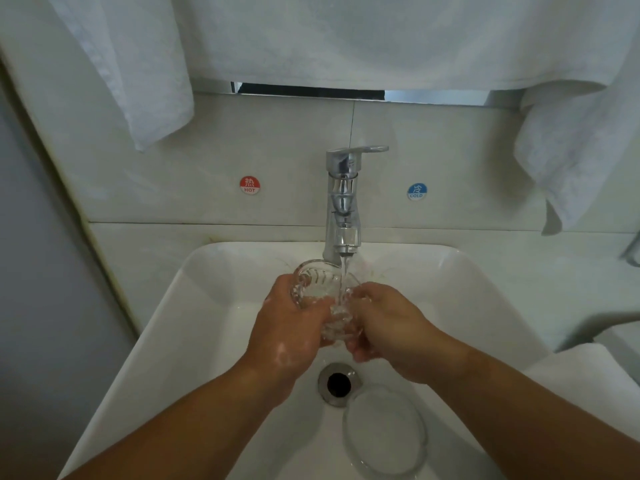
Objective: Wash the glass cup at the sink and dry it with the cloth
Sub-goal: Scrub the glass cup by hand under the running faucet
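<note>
A ribbed glass cup (pixel 317 289) is tilted over the white sink (pixel 194 306), its mouth toward the wall, under water running from the chrome faucet (pixel 343 199). My left hand (pixel 291 327), with soap suds on its back, grips the cup's left side. My right hand (pixel 384 323) curls round the cup's right side and base. The stream falls onto the cup between my hands. A white folded cloth (pixel 588 372) lies on the counter at the right edge.
A clear glass dish (pixel 384 434) lies in the basin just right of the drain (pixel 338 384). White towels hang above at the left (pixel 131 64) and right (pixel 575 133). Red HOT (pixel 249 185) and blue COLD (pixel 417 191) stickers flank the faucet.
</note>
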`<state>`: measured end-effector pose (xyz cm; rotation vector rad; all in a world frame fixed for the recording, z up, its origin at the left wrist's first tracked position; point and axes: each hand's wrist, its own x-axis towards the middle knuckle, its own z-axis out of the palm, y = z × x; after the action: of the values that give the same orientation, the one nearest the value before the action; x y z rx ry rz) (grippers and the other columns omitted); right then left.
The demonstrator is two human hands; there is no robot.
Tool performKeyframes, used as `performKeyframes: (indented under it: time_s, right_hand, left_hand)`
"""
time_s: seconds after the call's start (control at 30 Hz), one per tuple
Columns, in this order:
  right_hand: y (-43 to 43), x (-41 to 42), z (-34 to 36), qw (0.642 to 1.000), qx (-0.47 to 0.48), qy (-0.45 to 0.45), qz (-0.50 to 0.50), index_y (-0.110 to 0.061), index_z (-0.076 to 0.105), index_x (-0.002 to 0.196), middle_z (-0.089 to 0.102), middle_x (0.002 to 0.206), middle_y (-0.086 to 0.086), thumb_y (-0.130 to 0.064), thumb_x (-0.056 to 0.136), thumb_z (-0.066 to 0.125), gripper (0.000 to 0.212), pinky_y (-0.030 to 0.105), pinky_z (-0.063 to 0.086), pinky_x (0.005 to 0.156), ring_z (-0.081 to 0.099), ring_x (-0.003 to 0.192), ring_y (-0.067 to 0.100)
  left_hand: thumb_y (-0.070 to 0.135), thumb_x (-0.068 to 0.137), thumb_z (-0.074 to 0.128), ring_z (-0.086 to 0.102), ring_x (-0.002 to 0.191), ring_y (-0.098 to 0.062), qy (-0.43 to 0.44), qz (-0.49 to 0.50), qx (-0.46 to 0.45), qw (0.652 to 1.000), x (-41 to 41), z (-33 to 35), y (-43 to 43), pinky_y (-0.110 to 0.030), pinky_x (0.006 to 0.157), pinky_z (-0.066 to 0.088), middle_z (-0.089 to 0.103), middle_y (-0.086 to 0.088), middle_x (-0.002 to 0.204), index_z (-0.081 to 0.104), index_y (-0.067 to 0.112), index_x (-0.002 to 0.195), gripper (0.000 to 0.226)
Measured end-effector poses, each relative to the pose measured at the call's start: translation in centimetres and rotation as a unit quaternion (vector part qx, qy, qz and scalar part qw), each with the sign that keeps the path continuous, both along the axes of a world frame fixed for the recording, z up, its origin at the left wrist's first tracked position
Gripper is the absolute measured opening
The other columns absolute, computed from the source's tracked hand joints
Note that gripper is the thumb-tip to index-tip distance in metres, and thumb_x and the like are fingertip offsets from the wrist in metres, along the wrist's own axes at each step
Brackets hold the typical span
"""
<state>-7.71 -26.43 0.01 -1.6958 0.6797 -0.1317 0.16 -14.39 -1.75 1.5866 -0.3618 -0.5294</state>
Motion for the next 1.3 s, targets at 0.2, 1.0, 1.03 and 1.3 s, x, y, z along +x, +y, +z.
performKeyframes:
  time_s: [0.2, 1.0, 1.03, 1.3]
  right_hand:
    - [-1.0, 0.2, -0.6, 0.982, -0.185, 0.034, 0.018, -0.014, 0.060, 0.072, 0.059, 0.054, 0.005, -0.035, 0.101, 0.055, 0.036, 0.025, 0.040, 0.040, 0.050, 0.035, 0.013]
    - [-0.7, -0.9, 0.2, 0.993, 0.090, 0.046, 0.060, -0.007, 0.070, 0.086, 0.065, 0.063, 0.010, -0.011, 0.096, 0.061, 0.015, 0.027, 0.050, 0.050, 0.058, 0.052, 0.018]
    - [-0.9, -1.0, -0.1, 0.994, 0.054, 0.066, 0.074, -0.007, 0.071, 0.085, 0.065, 0.062, 0.009, -0.014, 0.095, 0.063, 0.015, 0.026, 0.048, 0.049, 0.057, 0.050, 0.017]
    - [-3.1, -0.5, -0.4, 0.993, -0.093, 0.013, 0.073, -0.004, 0.071, 0.092, 0.070, 0.072, 0.013, -0.009, 0.090, 0.073, 0.006, 0.031, 0.058, 0.055, 0.068, 0.054, 0.024]
  left_hand:
    - [0.010, 0.089, 0.074, 0.078, 0.094, -0.023, 0.017, -0.062, 0.039, 0.997, 0.2, 0.6, 0.1, -0.047, 0.081, 0.066, 0.077, -0.002, 0.108, 0.063, 0.028, 0.120, 0.038]
    - [-0.001, 0.091, 0.066, 0.080, 0.089, -0.030, 0.093, -0.097, 0.027, 0.991, 0.3, 0.9, 0.7, -0.049, 0.081, 0.066, 0.081, -0.009, 0.102, 0.068, 0.019, 0.116, 0.032]
    - [-0.002, 0.091, 0.065, 0.080, 0.089, -0.031, 0.091, -0.114, 0.043, 0.988, 0.4, 1.0, 0.8, -0.047, 0.079, 0.066, 0.081, -0.010, 0.100, 0.069, 0.019, 0.115, 0.032]
    - [-0.007, 0.098, 0.051, 0.077, 0.084, -0.029, -0.127, -0.154, 0.148, 0.969, 2.2, 1.2, 2.0, -0.047, 0.070, 0.067, 0.073, -0.007, 0.101, 0.062, 0.026, 0.124, 0.043]
